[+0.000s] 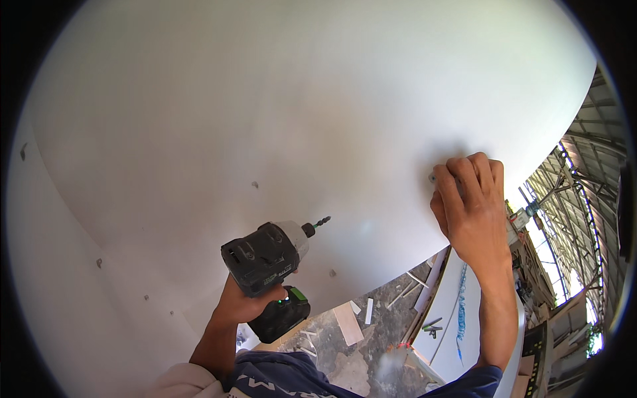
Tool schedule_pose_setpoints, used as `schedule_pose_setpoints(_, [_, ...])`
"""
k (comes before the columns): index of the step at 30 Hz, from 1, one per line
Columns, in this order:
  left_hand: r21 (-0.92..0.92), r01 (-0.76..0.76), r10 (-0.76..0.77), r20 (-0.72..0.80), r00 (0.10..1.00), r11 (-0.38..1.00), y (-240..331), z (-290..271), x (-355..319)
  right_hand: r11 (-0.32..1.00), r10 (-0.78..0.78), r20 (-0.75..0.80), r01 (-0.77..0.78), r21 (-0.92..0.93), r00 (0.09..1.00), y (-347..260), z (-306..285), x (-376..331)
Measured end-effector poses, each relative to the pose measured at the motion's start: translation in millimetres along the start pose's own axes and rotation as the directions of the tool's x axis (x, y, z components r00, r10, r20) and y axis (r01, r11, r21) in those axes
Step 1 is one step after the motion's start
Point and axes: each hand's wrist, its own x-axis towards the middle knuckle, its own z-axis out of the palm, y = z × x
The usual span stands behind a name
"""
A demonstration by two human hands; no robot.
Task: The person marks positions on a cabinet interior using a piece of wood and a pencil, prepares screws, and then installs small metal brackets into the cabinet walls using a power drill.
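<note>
**Drill raised to the white panel, one hand bracing**

I am holding one cordless drill [269, 265] in my left hand [242, 302], fingers closed round its grip, the bit pointing at the white panel [265, 99] but not touching it. My right hand [472, 209] is pressing near the panel's right edge, fingers curled over a small pale piece [433, 177]. I am counting about six small marks or screw heads already scattered across the panel; most of the surface remains bare. Below, offcuts [348, 322] are littering the floor [381, 335].
</note>
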Motion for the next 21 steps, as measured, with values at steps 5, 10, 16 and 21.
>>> schedule_pose_setpoints(5, [-0.105, -0.092, 0.094, 0.009, 0.996, 0.99, 3, 2, 6, 0.987, -0.08, 0.005, 0.08, -0.14, 0.997, -4, 12, 0])
schedule_pose_setpoints(10, [-0.024, -0.094, 0.094, 0.012, 0.995, 0.995, -3, -3, 0, 0.996, 0.016, 0.044, -0.02, 0.083, 0.999, 4, 10, 7])
schedule_pose_setpoints(16, [0.022, -0.081, 0.08, 0.044, 0.996, 0.996, 9, -6, 2, 0.978, -0.209, 0.108, 0.205, 0.047, 0.972, 19, 0, 17])
schedule_pose_setpoints(21, [-0.062, -0.074, 0.078, 0.053, 0.996, 0.995, 15, -10, 3, 0.927, -0.372, 0.151, 0.376, 0.003, 0.916, 29, -3, 27])
